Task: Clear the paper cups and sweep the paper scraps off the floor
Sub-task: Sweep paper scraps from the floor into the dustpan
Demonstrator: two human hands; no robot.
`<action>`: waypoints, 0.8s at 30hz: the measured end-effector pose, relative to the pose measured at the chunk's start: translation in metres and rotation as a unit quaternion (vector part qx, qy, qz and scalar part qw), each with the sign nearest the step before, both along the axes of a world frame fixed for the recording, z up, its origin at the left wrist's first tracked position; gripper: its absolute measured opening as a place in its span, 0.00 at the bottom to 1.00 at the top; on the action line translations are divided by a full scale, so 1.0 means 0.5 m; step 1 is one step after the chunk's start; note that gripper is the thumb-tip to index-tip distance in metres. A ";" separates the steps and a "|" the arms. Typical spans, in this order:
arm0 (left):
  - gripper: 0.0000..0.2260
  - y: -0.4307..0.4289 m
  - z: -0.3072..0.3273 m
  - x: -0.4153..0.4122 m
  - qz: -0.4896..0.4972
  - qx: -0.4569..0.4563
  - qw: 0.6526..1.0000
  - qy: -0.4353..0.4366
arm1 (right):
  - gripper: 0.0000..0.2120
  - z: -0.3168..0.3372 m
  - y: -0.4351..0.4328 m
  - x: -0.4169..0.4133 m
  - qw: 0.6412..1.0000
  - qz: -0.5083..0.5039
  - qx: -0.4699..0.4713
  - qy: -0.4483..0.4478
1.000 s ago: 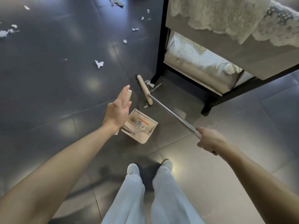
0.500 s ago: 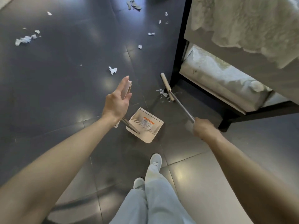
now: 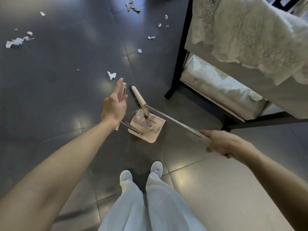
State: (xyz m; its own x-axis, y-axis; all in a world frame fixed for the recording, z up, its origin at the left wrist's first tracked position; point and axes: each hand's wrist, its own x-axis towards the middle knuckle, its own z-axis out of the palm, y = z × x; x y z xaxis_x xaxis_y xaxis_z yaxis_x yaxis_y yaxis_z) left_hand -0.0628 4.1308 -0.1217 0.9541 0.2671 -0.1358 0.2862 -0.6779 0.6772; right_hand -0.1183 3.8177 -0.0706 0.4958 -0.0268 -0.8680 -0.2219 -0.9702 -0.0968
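Note:
My left hand [image 3: 115, 105] holds the beige grip at the top of the dustpan's handle. The beige dustpan [image 3: 147, 126] stands on the dark floor just ahead of my feet. My right hand [image 3: 220, 142] grips the broom's metal pole [image 3: 173, 120]. The beige broom head [image 3: 139, 100] lies at the dustpan's mouth, its near end over the pan. White paper scraps are scattered on the floor: one [image 3: 111, 75] just beyond my left hand, a larger clump [image 3: 16, 41] at far left, several small ones [image 3: 150, 37] near the table leg. No paper cups show.
A black-framed table [image 3: 179, 52] draped with a white lace cloth [image 3: 250, 34] stands at right, with a lower shelf holding wrapped white bundles [image 3: 221, 90]. My white shoes [image 3: 156, 168] and light trousers are at the bottom centre.
The broom head has swept from beside the table leg toward me and now reaches the dustpan's mouth. My left hand stays on the dustpan handle; the view has shifted slightly.

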 end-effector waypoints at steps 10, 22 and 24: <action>0.26 0.118 0.006 0.011 0.018 -0.014 1.000 -0.007 | 0.20 -0.049 0.174 0.099 0.996 0.031 -0.043 -0.066; 0.26 0.406 0.013 0.144 -0.014 -0.038 0.999 0.019 | 0.21 -0.014 0.467 0.229 0.997 -0.034 0.061 0.031; 0.25 0.472 0.022 0.169 -0.009 -0.053 0.998 0.013 | 0.26 -0.004 0.531 0.273 0.997 -0.032 0.064 0.007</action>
State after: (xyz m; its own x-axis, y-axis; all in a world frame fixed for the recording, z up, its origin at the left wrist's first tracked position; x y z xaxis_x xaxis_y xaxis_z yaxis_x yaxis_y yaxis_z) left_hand 0.0218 4.3667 -0.1106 0.9545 0.2319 -0.1876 0.2928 -0.6077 0.7383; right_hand 0.0183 4.0830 -0.0727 0.4852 0.0524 -0.8728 -0.2858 -0.9339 -0.2149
